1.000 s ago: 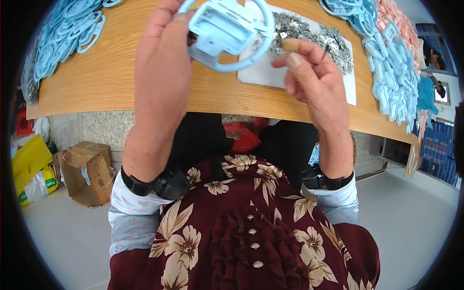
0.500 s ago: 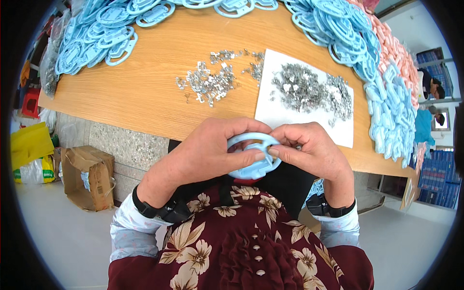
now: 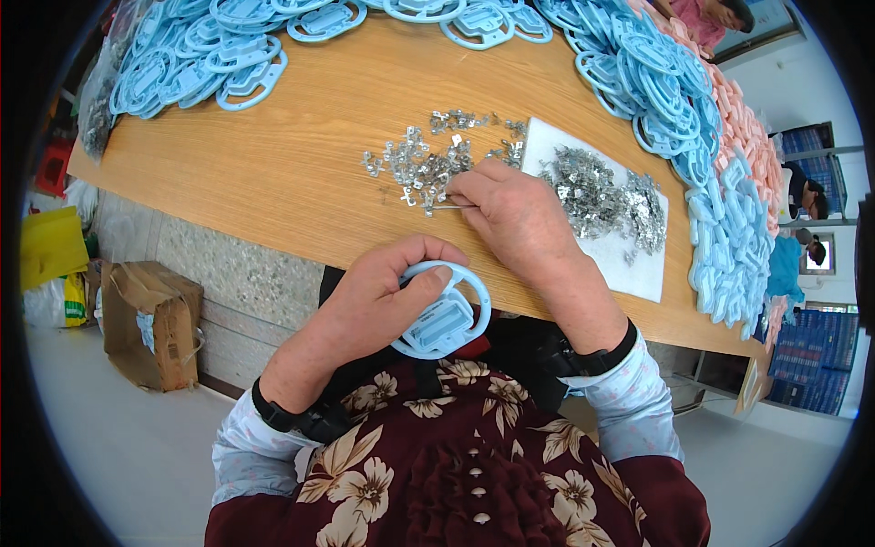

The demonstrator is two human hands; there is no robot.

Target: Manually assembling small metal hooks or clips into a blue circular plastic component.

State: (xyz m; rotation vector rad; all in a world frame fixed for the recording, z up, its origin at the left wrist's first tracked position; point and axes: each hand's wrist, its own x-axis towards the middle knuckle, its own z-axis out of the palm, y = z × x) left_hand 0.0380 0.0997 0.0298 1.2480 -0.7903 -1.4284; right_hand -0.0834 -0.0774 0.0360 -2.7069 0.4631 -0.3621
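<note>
My left hand [image 3: 378, 296] is closed on a light-blue round plastic frame [image 3: 447, 321] at the table's near edge, thumb on top. The frame has a ring-shaped rim and a rectangular recess. My right hand [image 3: 515, 219] reaches over the table with its fingers pinched on a thin metal rod [image 3: 446, 208]. The rod points left, beside a loose scatter of small bent metal clips [image 3: 412, 165]. Part of that scatter is hidden behind my right fingers, so I cannot tell whether they also hold a clip.
A white sheet [image 3: 609, 266] carries a heap of small silvery metal pieces [image 3: 591, 187]. Blue frames [image 3: 654, 77] are piled along the far and right sides. Narrow blue parts [image 3: 729, 242] and pink parts [image 3: 743, 118] lie at the right edge. A cardboard box [image 3: 150, 324] stands on the floor at left.
My right hand has left the blue frame and moved forward to the clips, now with a thin rod in its fingers. My left hand has shifted left, still holding the frame.
</note>
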